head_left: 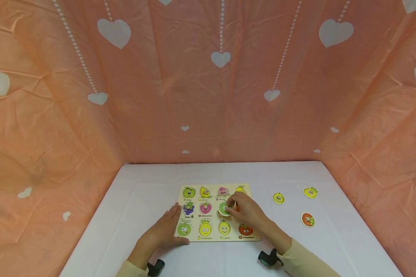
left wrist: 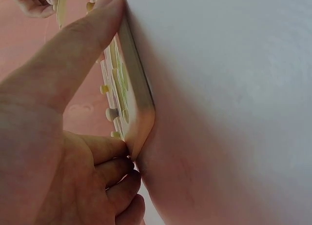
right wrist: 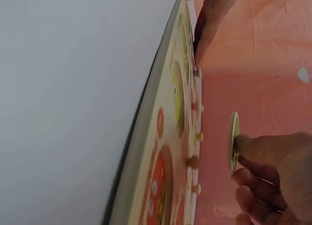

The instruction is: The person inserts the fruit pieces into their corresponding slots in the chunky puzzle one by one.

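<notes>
Pinched in right hand (head_left: 247, 211), green piece (head_left: 223, 209); "Lemon" label (head_left: 226, 237)

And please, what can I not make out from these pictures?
Head view: the board's second-row, far-right spot, mostly hidden by the right hand.
Head view: the spot under the green piece, largely covered by it.
Head view: top-row labels, too small to read.
Left wrist view: most of the right hand, cut off by the top edge.
Right wrist view: part of the red picture, cut off by the bottom edge.

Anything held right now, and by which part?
Right hand pinches a round green puzzle piece at mid-face, probably by its knob, which is hidden. Left hand touches the edge of the board.
</notes>
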`<control>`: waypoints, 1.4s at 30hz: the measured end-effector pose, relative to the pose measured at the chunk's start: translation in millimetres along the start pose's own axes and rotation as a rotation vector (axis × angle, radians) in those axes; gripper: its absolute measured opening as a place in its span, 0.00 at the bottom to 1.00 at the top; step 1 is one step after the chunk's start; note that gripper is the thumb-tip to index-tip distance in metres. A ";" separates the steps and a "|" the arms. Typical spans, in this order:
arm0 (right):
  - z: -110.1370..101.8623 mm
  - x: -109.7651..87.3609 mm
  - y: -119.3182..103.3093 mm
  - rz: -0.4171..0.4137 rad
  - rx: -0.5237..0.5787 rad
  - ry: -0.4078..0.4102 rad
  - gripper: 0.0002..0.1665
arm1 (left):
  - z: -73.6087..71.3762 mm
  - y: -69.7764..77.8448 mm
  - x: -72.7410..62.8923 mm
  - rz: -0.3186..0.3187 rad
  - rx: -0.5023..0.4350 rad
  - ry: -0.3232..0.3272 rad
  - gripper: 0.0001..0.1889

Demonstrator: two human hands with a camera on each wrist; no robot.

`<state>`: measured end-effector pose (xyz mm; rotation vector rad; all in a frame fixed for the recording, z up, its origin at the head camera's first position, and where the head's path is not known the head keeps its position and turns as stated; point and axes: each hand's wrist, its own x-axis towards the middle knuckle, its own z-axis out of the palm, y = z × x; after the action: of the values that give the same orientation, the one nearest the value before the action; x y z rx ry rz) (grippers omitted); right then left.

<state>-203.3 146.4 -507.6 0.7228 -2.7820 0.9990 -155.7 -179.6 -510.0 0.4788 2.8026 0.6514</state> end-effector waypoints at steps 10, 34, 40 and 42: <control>14.2 5.8 -16.2 0.011 0.049 -0.055 0.08 | 0.2 0.0 0.5 0.004 0.002 -0.008 0.66; 43.5 16.6 -41.3 -0.045 0.178 -0.135 0.06 | -1.9 1.3 1.1 0.007 0.000 -0.020 0.65; 53.0 20.5 -49.9 -0.089 0.145 -0.144 0.08 | -3.5 0.3 -1.5 0.012 -0.006 -0.018 0.65; 55.7 21.9 -52.5 -0.100 0.135 -0.150 0.08 | -3.6 -0.3 -1.5 0.013 -0.008 -0.020 0.65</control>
<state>-194.6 67.6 -515.5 0.9831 -2.7887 1.1681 -155.4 -181.8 -506.8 0.5004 2.7796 0.6562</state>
